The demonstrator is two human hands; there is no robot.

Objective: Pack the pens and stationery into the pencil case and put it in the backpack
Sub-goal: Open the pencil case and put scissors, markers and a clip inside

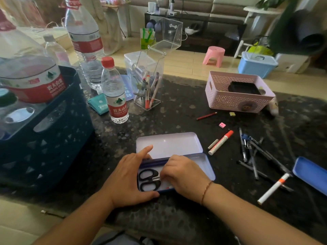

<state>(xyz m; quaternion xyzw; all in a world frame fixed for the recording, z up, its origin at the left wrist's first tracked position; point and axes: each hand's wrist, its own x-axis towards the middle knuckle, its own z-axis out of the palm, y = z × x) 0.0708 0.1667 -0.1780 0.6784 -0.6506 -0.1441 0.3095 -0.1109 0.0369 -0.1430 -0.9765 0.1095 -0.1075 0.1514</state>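
An open tin pencil case point(169, 144) lies on the dark table in front of me, lid flat toward the far side. Black-handled scissors point(148, 180) and a dark blue pen point(155, 161) lie in its tray. My left hand point(129, 179) braces the tray's left end, index finger stretched onto the lid. My right hand point(182, 175) rests inside the tray over the scissor blades, fingers curled; what it grips is hidden. To the right lie loose pens point(251, 154), an orange-capped marker point(221, 142), another marker point(273, 188), a red pencil point(206, 116) and a pink eraser point(222, 125). No backpack is visible.
A dark blue crate point(53, 138) with large water bottles stands at the left. A small water bottle point(115, 92) and a clear pen holder point(146, 82) stand behind the case. A pink basket point(237, 96) sits at the back right, a blue lid point(311, 174) at the right edge.
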